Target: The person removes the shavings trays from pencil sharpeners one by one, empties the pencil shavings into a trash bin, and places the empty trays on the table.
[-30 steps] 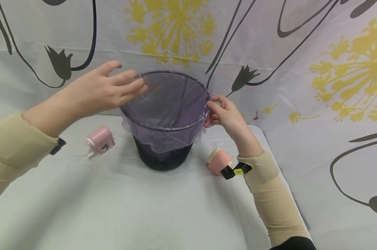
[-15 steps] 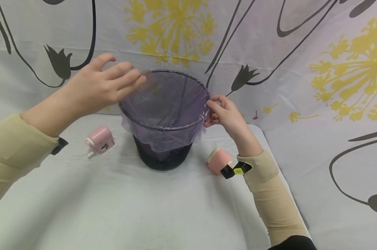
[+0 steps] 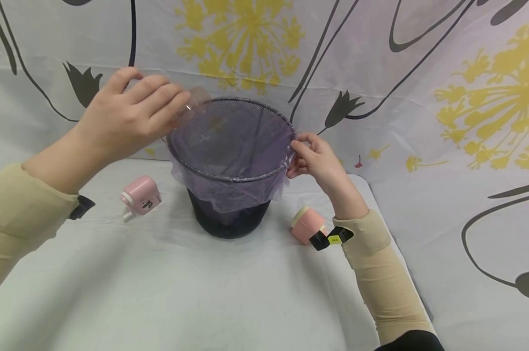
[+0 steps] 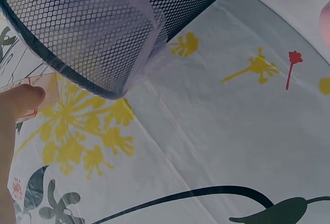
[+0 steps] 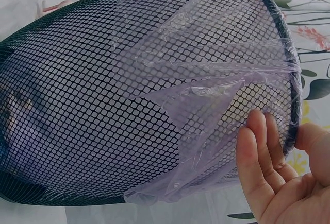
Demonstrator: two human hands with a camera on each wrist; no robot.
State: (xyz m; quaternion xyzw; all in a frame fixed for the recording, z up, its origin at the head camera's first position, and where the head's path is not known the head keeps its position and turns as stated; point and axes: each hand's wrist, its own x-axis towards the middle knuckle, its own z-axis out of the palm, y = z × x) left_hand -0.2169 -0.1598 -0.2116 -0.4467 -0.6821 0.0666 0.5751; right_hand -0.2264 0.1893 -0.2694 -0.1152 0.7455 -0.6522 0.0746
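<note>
A black mesh wastebasket (image 3: 229,219) stands upright on the white-covered table, with a thin purple bin liner (image 3: 229,195) folded out over its rim. My left hand (image 3: 132,109) is up by the left side of the rim. It pinches a small clear plastic piece (image 4: 50,87) with reddish edges, which juts past the fingertips in the head view. On the opposite side, my right hand (image 3: 319,158) holds the rim, thumb at the top edge and fingers along the outside over the liner, as the right wrist view (image 5: 281,177) shows.
Left of the basket lies a pink rounded block (image 3: 142,195) with a white end and a dark print. A pink and cream object (image 3: 307,224) lies to the right, partly behind the wrist camera. A flower-patterned sheet (image 3: 378,58) hangs close behind the basket.
My left hand has risen a little and drawn left from the rim, its fingers closer together. The clear piece has come up into sight with it. My right hand stays on the rim.
</note>
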